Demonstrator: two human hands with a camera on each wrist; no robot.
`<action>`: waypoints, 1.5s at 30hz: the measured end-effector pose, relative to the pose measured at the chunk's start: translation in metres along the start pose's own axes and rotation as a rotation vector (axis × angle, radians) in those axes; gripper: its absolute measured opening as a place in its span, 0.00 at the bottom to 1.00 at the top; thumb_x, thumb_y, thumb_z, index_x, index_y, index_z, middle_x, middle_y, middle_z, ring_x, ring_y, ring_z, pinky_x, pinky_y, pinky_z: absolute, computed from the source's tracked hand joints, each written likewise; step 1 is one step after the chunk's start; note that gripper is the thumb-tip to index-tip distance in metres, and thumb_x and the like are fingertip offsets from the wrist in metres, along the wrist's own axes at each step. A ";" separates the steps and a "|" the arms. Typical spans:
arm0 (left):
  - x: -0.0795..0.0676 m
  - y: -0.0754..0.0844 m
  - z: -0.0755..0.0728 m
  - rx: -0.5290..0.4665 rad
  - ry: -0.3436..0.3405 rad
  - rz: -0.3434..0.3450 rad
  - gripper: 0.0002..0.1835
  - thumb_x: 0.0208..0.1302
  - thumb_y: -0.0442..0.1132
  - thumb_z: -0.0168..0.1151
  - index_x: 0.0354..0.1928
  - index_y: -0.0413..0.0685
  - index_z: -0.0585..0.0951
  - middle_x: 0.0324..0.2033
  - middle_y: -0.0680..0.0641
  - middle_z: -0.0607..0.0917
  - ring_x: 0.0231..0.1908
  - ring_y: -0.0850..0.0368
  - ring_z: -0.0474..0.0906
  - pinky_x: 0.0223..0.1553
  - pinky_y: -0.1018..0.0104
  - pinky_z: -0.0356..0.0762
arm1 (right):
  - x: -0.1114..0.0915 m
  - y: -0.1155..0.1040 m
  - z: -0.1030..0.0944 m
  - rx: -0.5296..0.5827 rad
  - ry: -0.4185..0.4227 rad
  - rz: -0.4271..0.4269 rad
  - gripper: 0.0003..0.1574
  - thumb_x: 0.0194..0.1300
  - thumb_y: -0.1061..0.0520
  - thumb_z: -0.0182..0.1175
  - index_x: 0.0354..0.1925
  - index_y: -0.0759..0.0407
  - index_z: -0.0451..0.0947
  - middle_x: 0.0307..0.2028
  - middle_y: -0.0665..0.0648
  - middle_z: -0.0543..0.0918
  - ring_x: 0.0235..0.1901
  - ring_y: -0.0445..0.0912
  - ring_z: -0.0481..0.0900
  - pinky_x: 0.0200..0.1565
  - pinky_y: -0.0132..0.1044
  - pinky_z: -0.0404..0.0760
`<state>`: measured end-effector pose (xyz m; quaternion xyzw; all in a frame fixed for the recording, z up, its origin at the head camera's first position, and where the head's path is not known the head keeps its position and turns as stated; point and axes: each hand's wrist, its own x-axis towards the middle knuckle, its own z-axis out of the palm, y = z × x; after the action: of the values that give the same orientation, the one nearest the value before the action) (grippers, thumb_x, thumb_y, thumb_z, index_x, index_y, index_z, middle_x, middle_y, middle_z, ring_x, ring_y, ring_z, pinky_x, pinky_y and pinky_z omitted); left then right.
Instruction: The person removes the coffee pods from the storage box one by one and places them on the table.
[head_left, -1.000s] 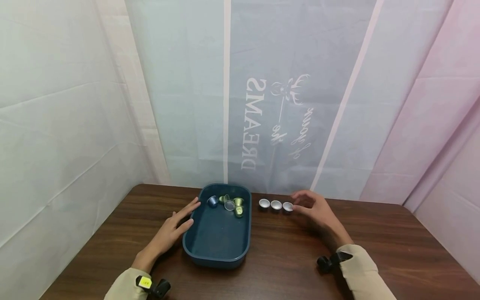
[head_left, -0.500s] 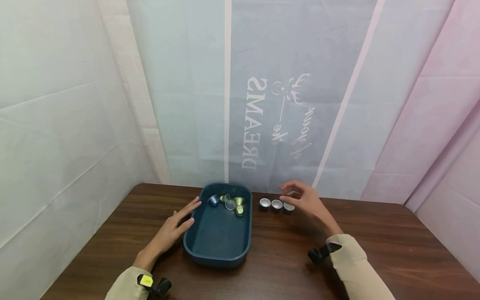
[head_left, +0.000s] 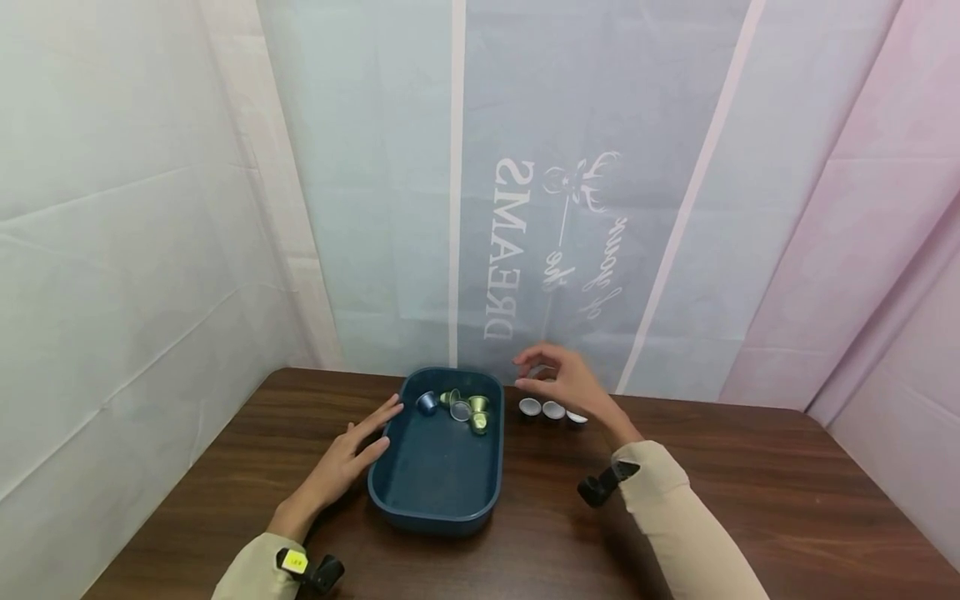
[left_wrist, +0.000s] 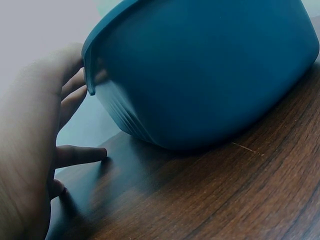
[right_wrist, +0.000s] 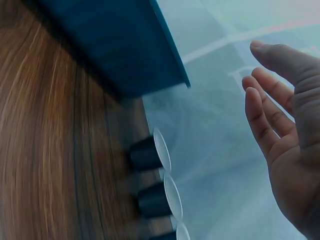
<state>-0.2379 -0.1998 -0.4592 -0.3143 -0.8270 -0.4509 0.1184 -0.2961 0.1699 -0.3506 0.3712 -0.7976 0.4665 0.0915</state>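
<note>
A dark blue tub stands on the table, holding a blue coffee capsule and several yellow-green ones at its far end. My left hand rests at the tub's left side with fingers extended; the left wrist view shows part of it at the rim and two fingertips by the table. Right of the tub, three dark coffee capsules form a row, silver lids up. Above this row hovers my right hand, fingers loosely bent. In the right wrist view nothing lies between its thumb and fingers.
The brown wooden table ends just behind the capsules, against a hanging printed cloth. Pale cloth walls rise at both sides. A black wrist camera sits on each forearm.
My right hand has moved left, from beside the rightmost dark capsule to above the row near the tub. The left hand, tub and capsules have stayed in place.
</note>
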 end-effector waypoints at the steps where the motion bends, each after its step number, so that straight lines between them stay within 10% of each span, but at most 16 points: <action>1: 0.000 0.000 0.000 0.000 0.000 0.000 0.27 0.73 0.36 0.49 0.72 0.54 0.63 0.72 0.46 0.57 0.69 0.43 0.54 0.54 0.20 0.35 | 0.002 -0.005 0.002 0.004 -0.007 0.002 0.17 0.58 0.66 0.67 0.46 0.62 0.79 0.41 0.58 0.81 0.41 0.59 0.80 0.42 0.47 0.81; 13: 0.000 0.002 0.000 -0.012 -0.010 -0.002 0.27 0.73 0.35 0.49 0.72 0.54 0.63 0.72 0.47 0.57 0.69 0.43 0.53 0.54 0.20 0.34 | 0.028 0.012 0.033 -0.014 -0.108 0.011 0.17 0.58 0.57 0.69 0.47 0.50 0.80 0.42 0.50 0.81 0.41 0.47 0.81 0.43 0.40 0.81; 45: 0.001 -0.001 0.000 -0.038 -0.020 -0.044 0.26 0.74 0.38 0.47 0.72 0.54 0.62 0.73 0.51 0.56 0.70 0.44 0.53 0.54 0.20 0.34 | 0.064 0.016 0.103 -0.067 -0.397 0.017 0.21 0.60 0.60 0.67 0.51 0.64 0.77 0.49 0.61 0.79 0.47 0.54 0.81 0.42 0.30 0.80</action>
<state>-0.2397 -0.1999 -0.4593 -0.3027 -0.8262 -0.4657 0.0940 -0.3316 0.0582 -0.3862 0.4460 -0.8181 0.3583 -0.0590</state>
